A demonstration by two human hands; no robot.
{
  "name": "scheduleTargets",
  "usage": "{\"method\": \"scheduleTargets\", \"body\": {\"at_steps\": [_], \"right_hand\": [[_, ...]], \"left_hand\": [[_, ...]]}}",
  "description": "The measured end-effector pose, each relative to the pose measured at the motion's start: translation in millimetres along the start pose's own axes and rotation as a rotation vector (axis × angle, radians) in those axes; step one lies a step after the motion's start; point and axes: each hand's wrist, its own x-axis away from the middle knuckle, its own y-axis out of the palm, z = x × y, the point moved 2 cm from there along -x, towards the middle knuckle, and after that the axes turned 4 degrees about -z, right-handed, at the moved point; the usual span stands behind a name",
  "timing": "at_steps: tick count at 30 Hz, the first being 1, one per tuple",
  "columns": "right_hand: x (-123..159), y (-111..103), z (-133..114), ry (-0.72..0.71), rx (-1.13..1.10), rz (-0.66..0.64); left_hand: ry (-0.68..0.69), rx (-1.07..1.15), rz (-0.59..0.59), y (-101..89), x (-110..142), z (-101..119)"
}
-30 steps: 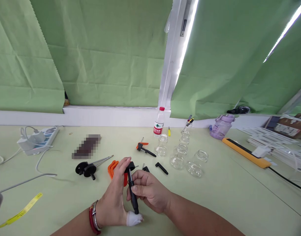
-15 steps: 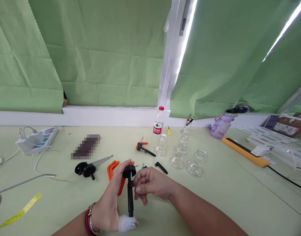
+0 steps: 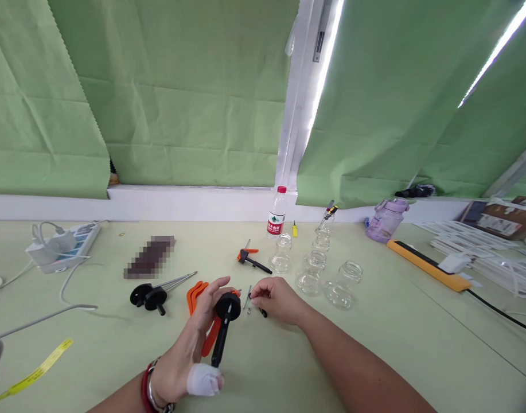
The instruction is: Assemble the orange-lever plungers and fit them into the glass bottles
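Observation:
My left hand [image 3: 198,338], its thumb wrapped in white, holds a black pump-like piece [image 3: 228,307] with a round cap and a straight black stem. The stem tilts down toward the thumb, and a bit of orange shows behind the cap. My right hand [image 3: 277,299] is low over the table with its fingertips pinched together. A small black part [image 3: 263,312] shows partly from under those fingers; whether it is gripped is hidden. Just left of them lie a thin metal pin [image 3: 247,297] and a tiny metal nut [image 3: 249,311].
Orange levers [image 3: 198,292] and black caps with metal rods [image 3: 155,297] lie to the left. Beyond my hands is a black-and-orange assembly [image 3: 254,262]. Several glass bottles [image 3: 341,289] stand right of it, near a water bottle [image 3: 277,215]. A yellow power strip [image 3: 430,267] lies far right.
My right hand has left the stem and moved up and right to the small parts. The held piece has tilted, its lower end swinging left with my left thumb.

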Motion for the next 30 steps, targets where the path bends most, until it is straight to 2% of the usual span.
{"method": "scheduleTargets", "body": {"at_steps": [3,10,16,21,26,30], "right_hand": [[3,7,1,-0.104,0.25,-0.052],[-2,18,6,-0.221,0.619,-0.141],[-5,19,6,-0.229,0.651,-0.157],[-1,18,0,-0.233,0.661,-0.182],[1,18,-8,-0.248,0.68,-0.199],[3,18,-14,-0.264,0.715,-0.183]], "left_hand": [[-0.041,0.033,-0.032,0.7,-2,7],[-0.17,0.119,-0.086,0.7,-2,12],[-0.4,0.152,-0.158,-1.9,-1,11],[-0.526,0.183,-0.172,-3.2,-1,8],[-0.673,0.306,-0.139,-4.4,0,-2],[-0.71,0.387,-0.124,-7.2,0,-4]]}}
